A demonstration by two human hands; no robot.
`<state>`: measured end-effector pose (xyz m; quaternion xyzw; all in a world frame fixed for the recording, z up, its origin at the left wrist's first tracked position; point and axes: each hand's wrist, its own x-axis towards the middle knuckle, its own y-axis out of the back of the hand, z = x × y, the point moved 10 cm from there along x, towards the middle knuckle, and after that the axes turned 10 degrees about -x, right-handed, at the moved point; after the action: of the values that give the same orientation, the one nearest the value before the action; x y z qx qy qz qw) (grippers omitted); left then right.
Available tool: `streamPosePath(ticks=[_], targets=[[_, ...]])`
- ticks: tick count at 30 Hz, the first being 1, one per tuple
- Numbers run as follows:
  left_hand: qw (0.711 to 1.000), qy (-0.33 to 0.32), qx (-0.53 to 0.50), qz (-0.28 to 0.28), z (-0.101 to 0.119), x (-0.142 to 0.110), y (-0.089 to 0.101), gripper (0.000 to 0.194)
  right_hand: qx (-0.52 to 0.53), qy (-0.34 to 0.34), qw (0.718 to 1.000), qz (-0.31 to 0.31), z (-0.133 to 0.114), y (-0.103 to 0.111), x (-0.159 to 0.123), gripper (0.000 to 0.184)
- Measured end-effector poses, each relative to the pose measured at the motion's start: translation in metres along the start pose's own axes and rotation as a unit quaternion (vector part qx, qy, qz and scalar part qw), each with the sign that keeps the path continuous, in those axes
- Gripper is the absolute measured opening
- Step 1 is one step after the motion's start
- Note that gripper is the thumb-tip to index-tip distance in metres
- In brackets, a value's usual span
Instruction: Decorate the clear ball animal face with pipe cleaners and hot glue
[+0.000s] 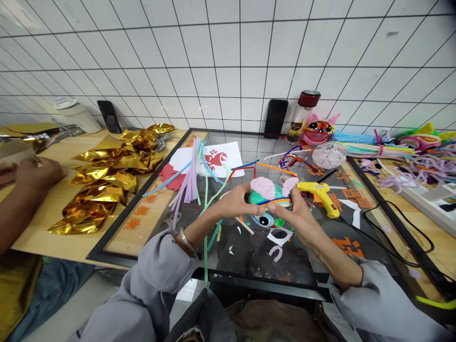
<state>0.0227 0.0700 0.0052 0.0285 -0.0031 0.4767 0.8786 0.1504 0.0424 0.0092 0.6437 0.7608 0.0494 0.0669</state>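
Observation:
A rounded craft piece [277,193] of teal pipe cleaners, with pink fuzzy patches on top and a blue and orange band, is held above the glass-topped frame [249,280]. My left hand [235,202] grips its left side, thumb along the front. On the other side my right hand [299,213] closes round it, thumb tip near the left one. Just below are a blue paper eye [264,220], a green dot [280,222] and a white paper cutout [280,236]. A yellow glue gun [322,194] lies right of my right hand.
Loose pastel pipe cleaners [188,178] cross the frame's left side. Gold foil shapes [103,183] lie beside a co-worker's hands [39,173]. Along the wall stand a phone [276,118] and a bottle [299,121]. The glue gun's cord [374,237] runs right, near a white power strip [427,199].

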Motion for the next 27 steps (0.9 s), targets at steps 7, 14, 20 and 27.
streamPosePath(ticks=[7,14,20,27], targets=[[1.0,-0.007,-0.01,0.003,-0.005,0.002,0.002,0.066,0.021,0.01,1.0,0.007,0.003,0.003,0.007,0.062],[0.996,-0.016,-0.086,0.033,-0.013,0.01,0.004,0.071,0.086,-0.027,0.995,0.039,0.012,0.006,0.014,0.066],[0.992,0.023,-0.116,0.055,-0.022,0.009,0.01,0.063,0.143,-0.058,0.988,0.024,0.017,0.008,0.018,0.053],[0.985,0.026,-0.164,0.041,-0.024,0.009,0.013,0.066,0.178,-0.077,0.981,-0.007,0.03,0.011,0.024,0.04]])
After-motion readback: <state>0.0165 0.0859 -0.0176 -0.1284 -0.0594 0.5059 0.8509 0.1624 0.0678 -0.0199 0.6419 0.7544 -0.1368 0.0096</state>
